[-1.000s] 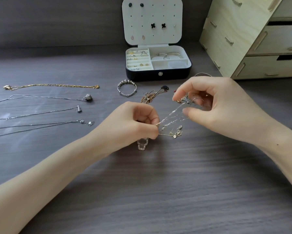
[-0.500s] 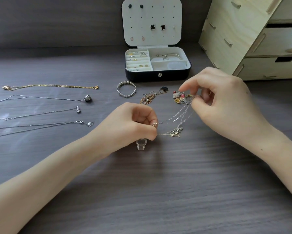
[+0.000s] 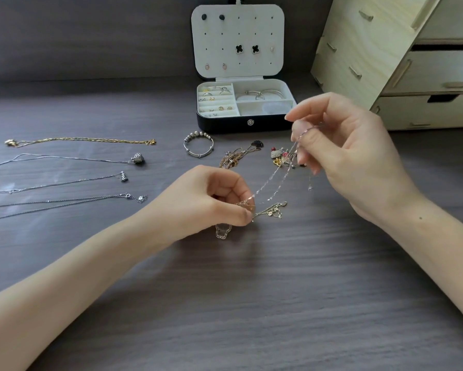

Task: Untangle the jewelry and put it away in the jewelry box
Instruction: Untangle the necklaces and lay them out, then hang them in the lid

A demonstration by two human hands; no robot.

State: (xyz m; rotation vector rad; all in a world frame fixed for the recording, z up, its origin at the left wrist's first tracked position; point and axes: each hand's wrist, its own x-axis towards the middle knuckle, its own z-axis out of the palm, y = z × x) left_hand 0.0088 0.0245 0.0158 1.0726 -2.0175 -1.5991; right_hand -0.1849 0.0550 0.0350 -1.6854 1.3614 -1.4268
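Untangling step, mid-desk. Left hand (image 3: 211, 202) low, fingers curled, pinching the knotted end of the chains (image 3: 273, 209) just above the desk (image 3: 251, 290). Right hand (image 3: 345, 156) raised to the right, thumb and fingers pinching a strand, drawn taut. Next, probably: tease one chain free gently. Box (image 3: 225, 124) open, far centre, well apart.

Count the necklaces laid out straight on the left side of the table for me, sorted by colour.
Gold necklace: 1
Silver necklaces: 3, namely the pendant necklace, the charm necklace and the doubled chain
Total: 4
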